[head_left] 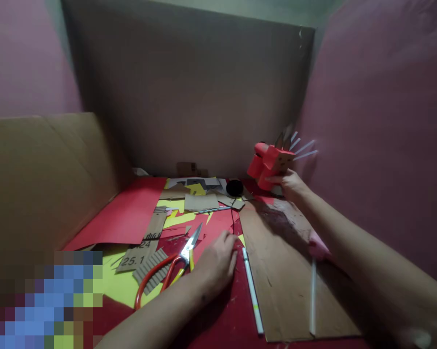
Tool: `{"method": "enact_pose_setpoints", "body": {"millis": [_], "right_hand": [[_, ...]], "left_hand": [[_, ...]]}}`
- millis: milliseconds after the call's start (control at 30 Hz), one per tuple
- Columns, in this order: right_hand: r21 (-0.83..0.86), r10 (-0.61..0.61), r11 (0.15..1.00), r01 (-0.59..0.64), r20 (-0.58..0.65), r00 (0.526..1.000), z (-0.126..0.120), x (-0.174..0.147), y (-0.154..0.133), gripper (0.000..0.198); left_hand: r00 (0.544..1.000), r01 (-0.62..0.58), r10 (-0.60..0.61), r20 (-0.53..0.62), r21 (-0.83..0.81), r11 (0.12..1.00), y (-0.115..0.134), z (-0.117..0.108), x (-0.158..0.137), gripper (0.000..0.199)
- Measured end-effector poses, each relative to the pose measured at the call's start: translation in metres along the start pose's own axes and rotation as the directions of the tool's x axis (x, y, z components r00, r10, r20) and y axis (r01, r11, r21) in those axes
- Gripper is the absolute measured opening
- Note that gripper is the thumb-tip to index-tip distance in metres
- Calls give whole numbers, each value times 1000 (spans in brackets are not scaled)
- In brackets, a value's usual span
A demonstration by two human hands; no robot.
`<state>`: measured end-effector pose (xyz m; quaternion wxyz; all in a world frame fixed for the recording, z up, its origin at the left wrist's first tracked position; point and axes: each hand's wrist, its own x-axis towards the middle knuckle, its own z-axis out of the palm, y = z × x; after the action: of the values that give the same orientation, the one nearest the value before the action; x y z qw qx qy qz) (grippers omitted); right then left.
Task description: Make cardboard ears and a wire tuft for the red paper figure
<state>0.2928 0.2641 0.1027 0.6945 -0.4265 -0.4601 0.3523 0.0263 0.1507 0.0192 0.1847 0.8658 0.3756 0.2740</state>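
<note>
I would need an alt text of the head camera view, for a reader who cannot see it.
A person's right hand holds up a red figure with pointed ears. The left hand is beside red-handled scissors, near red paper and cardboard pieces; a brown board lies to the right.

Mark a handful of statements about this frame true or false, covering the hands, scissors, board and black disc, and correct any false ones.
1. The right hand holds the red figure. True.
2. The left hand grips the scissors. False: they lie to its left.
3. The red sheet lies left of the board. True.
4. The black disc is right of the red figure. False: it is to the left.
5. The white stick lies between the left hand and the board. True.
</note>
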Motion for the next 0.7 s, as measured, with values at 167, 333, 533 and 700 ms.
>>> {"method": "enact_pose_setpoints", "body": {"millis": [167,333,533,700], "right_hand": [[-108,67,992,-69,-14,998,9,40,36,31],[-240,189,952,-192,-35,981,3,55,74,33],[-375,244,886,-274,-126,962,-4,57,102,34],[-467,148,853,-235,-215,965,-3,58,104,33]], "left_hand": [[994,-109,107,29,87,990,4,4,-9,25],[990,-126,120,72,93,988,8,4,-10,22],[987,-122,111,114,102,987,8,1,-9,23],[988,-124,114,100,105,987,9,0,-9,24]]}}
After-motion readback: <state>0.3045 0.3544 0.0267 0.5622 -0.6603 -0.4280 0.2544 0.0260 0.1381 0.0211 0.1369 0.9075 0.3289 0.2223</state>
